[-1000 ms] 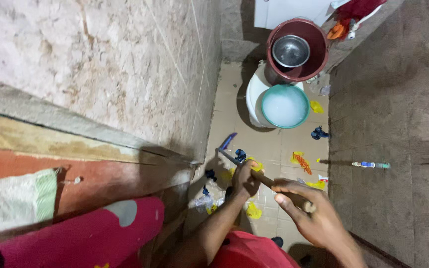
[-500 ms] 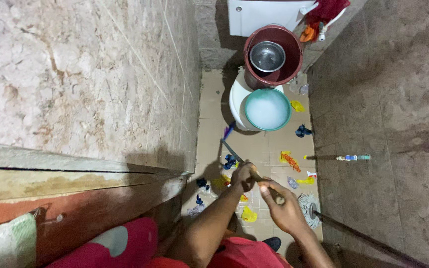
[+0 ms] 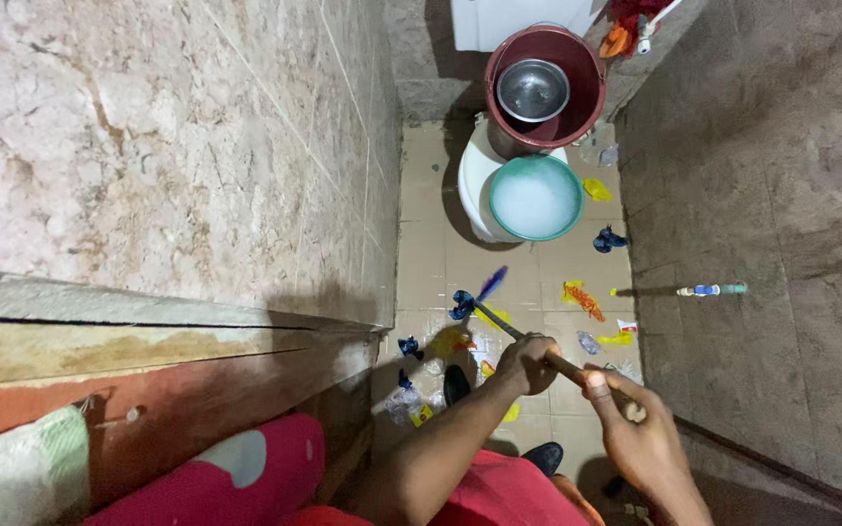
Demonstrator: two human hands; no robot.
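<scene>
While both hands are working one long handle in a space this tight, here's where I reckon it could be going sideways:

walls: the tiled wall (image 3: 197, 146) and the rough grey wall (image 3: 782, 195) are squeezing the floor into a narrow strip, so a wide swing is probably going to be knocking the handle into one of them.

maroon bucket (image 3: 587, 107): it's sitting at the far end with a steel bowl (image 3: 532, 90) inside, and a hard push could be tipping it.

teal basin (image 3: 536, 198): it's holding pale foamy water just beyond the broom tip, so it's looking like the likeliest spill.

broom (image 3: 487, 317): it's angling down to the floor, its blue bristle end among the wrappers.

left hand (image 3: 528, 363): fingers are wrapping shut round the stick.

right hand (image 3: 640, 438): it's gripping the stick's near end, fingers curled on it.

litter (image 3: 582, 297): scraps are lying scattered on tiles that are looking wet, so feet could be slipping.
</scene>
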